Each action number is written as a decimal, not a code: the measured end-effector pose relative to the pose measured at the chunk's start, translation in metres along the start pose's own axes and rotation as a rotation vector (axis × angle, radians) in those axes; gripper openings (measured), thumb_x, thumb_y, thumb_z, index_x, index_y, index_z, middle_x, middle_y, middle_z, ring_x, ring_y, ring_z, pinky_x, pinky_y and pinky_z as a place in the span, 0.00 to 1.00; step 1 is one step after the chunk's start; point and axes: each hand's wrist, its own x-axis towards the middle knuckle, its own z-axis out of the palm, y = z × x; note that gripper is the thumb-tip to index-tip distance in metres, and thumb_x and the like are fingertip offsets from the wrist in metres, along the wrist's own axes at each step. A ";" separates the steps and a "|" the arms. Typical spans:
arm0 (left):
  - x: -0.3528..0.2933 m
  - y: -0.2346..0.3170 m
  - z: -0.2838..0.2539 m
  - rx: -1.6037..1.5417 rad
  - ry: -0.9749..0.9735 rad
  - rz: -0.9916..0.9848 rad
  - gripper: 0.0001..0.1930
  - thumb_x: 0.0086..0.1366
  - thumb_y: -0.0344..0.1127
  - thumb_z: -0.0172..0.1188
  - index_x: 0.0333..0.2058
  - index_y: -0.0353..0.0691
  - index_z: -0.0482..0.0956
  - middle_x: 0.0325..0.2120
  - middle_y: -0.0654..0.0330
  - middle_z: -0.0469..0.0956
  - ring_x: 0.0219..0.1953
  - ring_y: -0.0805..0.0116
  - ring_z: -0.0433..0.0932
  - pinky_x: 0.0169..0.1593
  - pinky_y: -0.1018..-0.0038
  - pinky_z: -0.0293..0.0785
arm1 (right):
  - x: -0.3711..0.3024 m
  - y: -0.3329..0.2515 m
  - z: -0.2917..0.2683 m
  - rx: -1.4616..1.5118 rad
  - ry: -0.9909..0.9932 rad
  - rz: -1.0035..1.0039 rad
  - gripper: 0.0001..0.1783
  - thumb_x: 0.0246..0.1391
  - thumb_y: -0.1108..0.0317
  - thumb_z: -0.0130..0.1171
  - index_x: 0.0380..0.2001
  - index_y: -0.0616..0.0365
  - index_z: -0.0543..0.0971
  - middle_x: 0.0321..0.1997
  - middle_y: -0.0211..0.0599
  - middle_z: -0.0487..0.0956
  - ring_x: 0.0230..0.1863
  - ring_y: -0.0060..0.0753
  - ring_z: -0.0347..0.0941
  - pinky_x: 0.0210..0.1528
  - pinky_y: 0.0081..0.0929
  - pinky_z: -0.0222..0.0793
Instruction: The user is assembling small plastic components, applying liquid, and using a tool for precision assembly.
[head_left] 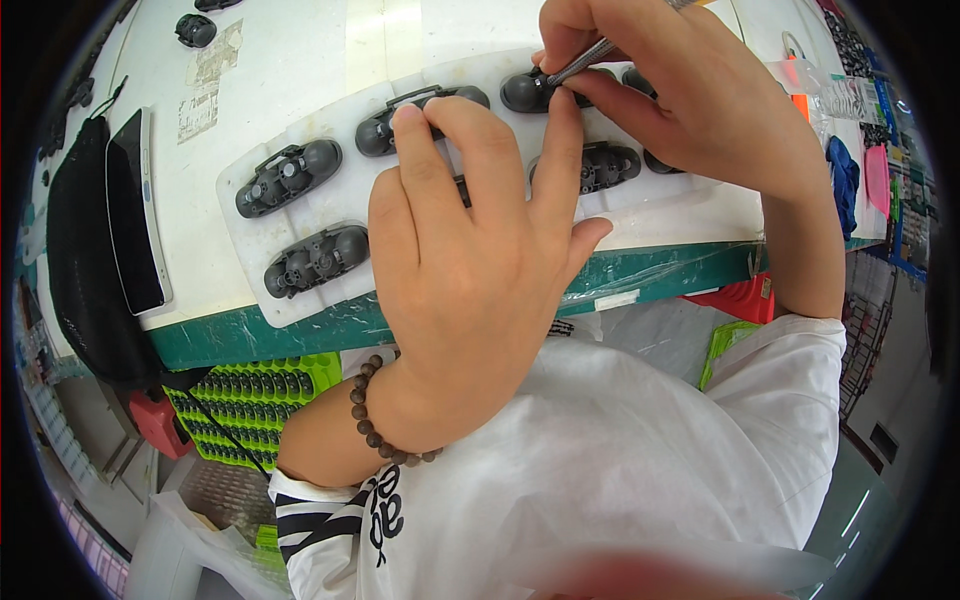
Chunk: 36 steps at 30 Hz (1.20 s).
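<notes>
A white holder plate [350, 185] with several black moulded double-domed parts in it lies along the table's near edge. My left hand [465, 260] rests over the plate, palm down with its fingers spread. One of its fingertips touches the far black part [525, 92], and others lie on the neighbouring part [376, 135]. My right hand [690, 95] pinches a slim silver metal tool [592, 58] with a textured shaft. The tool's tip meets the far part beside my left fingertip. At the plate's left sit two more black parts, one part [290, 178] behind the other [317, 262].
A phone-like device [140, 215] and a black pouch [85, 250] lie to the left. Loose black pieces [196, 30] sit at the far left. Below the green table edge [230, 338] is a bright green tray [325, 372] of small dark parts. A red bin [745, 298] stands lower right.
</notes>
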 end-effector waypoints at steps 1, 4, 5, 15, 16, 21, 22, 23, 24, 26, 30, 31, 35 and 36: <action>0.000 0.000 0.000 0.000 -0.006 -0.001 0.35 0.39 0.61 0.67 0.48 0.54 0.79 0.43 0.48 0.72 0.45 0.47 0.74 0.43 0.64 0.70 | 0.001 -0.001 0.000 0.012 -0.017 0.048 0.10 0.56 0.77 0.56 0.40 0.59 0.68 0.20 0.36 0.72 0.17 0.32 0.70 0.17 0.26 0.61; -0.001 0.003 0.000 0.012 -0.008 -0.011 0.35 0.39 0.61 0.67 0.49 0.54 0.79 0.44 0.48 0.72 0.46 0.47 0.74 0.43 0.64 0.70 | -0.002 0.002 -0.001 0.024 -0.005 -0.004 0.10 0.56 0.76 0.57 0.40 0.59 0.68 0.21 0.36 0.73 0.17 0.33 0.70 0.18 0.26 0.61; -0.001 0.003 0.000 0.012 -0.008 -0.012 0.35 0.39 0.61 0.67 0.49 0.54 0.79 0.44 0.48 0.72 0.46 0.47 0.74 0.43 0.64 0.70 | -0.001 0.001 -0.001 0.023 -0.005 -0.005 0.10 0.56 0.76 0.57 0.40 0.59 0.68 0.21 0.36 0.73 0.17 0.33 0.70 0.18 0.26 0.61; -0.004 -0.001 0.006 -0.001 0.036 -0.001 0.34 0.40 0.60 0.67 0.49 0.54 0.79 0.43 0.49 0.72 0.46 0.47 0.75 0.43 0.65 0.71 | 0.001 -0.002 0.001 0.018 -0.006 0.052 0.11 0.56 0.76 0.58 0.40 0.58 0.68 0.22 0.37 0.74 0.19 0.36 0.72 0.19 0.26 0.64; -0.004 -0.001 0.006 -0.001 0.039 -0.002 0.34 0.40 0.59 0.67 0.49 0.55 0.79 0.43 0.49 0.72 0.46 0.46 0.75 0.43 0.65 0.71 | 0.002 -0.002 0.001 0.024 -0.024 0.088 0.11 0.56 0.75 0.58 0.40 0.58 0.68 0.22 0.38 0.74 0.19 0.37 0.73 0.20 0.27 0.64; -0.006 -0.003 0.004 -0.025 0.027 0.017 0.34 0.41 0.59 0.67 0.50 0.55 0.79 0.42 0.50 0.72 0.47 0.46 0.75 0.43 0.65 0.71 | -0.001 0.013 0.006 0.047 0.029 -0.020 0.10 0.57 0.73 0.58 0.40 0.59 0.68 0.23 0.40 0.74 0.20 0.40 0.73 0.21 0.29 0.65; -0.007 -0.003 0.004 -0.044 0.029 0.015 0.34 0.41 0.59 0.67 0.50 0.55 0.79 0.41 0.50 0.72 0.47 0.46 0.75 0.43 0.64 0.72 | 0.000 0.013 0.007 0.072 0.016 -0.014 0.10 0.57 0.72 0.58 0.40 0.59 0.68 0.23 0.41 0.74 0.21 0.40 0.73 0.21 0.30 0.65; -0.007 -0.003 0.004 -0.044 0.029 0.017 0.34 0.41 0.59 0.67 0.50 0.55 0.79 0.41 0.50 0.72 0.47 0.46 0.75 0.43 0.64 0.72 | -0.001 0.011 0.006 0.073 0.018 -0.014 0.10 0.57 0.72 0.58 0.40 0.59 0.68 0.23 0.41 0.74 0.21 0.40 0.73 0.21 0.30 0.65; -0.007 -0.003 0.003 -0.047 0.023 0.012 0.34 0.41 0.58 0.68 0.50 0.56 0.79 0.42 0.49 0.72 0.47 0.46 0.75 0.43 0.64 0.72 | 0.000 0.006 0.004 0.065 0.010 0.011 0.11 0.57 0.72 0.58 0.40 0.59 0.68 0.24 0.41 0.74 0.20 0.41 0.73 0.21 0.30 0.65; -0.006 -0.003 0.001 -0.049 0.016 0.006 0.34 0.41 0.58 0.68 0.50 0.56 0.79 0.42 0.49 0.72 0.48 0.46 0.75 0.43 0.64 0.72 | 0.001 -0.001 0.001 0.058 0.002 0.036 0.11 0.57 0.72 0.58 0.40 0.59 0.68 0.24 0.42 0.74 0.20 0.41 0.74 0.21 0.30 0.65; -0.005 -0.002 -0.003 -0.088 -0.039 -0.026 0.35 0.40 0.56 0.70 0.50 0.56 0.79 0.44 0.48 0.72 0.48 0.46 0.74 0.44 0.65 0.72 | 0.002 -0.004 0.000 0.023 -0.043 0.101 0.11 0.57 0.70 0.59 0.39 0.58 0.68 0.24 0.41 0.75 0.19 0.41 0.74 0.20 0.30 0.65; -0.006 -0.002 -0.003 -0.097 -0.048 -0.040 0.35 0.39 0.56 0.70 0.50 0.56 0.79 0.45 0.48 0.72 0.48 0.46 0.74 0.44 0.65 0.72 | 0.003 -0.003 0.001 0.014 -0.046 0.106 0.11 0.57 0.70 0.59 0.39 0.58 0.68 0.24 0.41 0.75 0.19 0.41 0.74 0.19 0.29 0.65; -0.006 -0.005 0.004 -0.056 -0.002 0.002 0.35 0.39 0.57 0.70 0.50 0.56 0.79 0.46 0.48 0.72 0.48 0.46 0.74 0.44 0.65 0.72 | 0.003 -0.001 0.004 0.035 -0.007 0.069 0.11 0.57 0.71 0.58 0.39 0.58 0.68 0.24 0.40 0.75 0.19 0.40 0.75 0.20 0.30 0.66; -0.006 -0.005 0.004 -0.045 -0.001 0.009 0.35 0.38 0.57 0.70 0.50 0.56 0.79 0.46 0.48 0.72 0.48 0.46 0.74 0.44 0.65 0.72 | 0.003 0.001 0.004 0.043 -0.004 0.064 0.10 0.57 0.71 0.58 0.39 0.58 0.68 0.24 0.40 0.75 0.20 0.40 0.75 0.20 0.30 0.66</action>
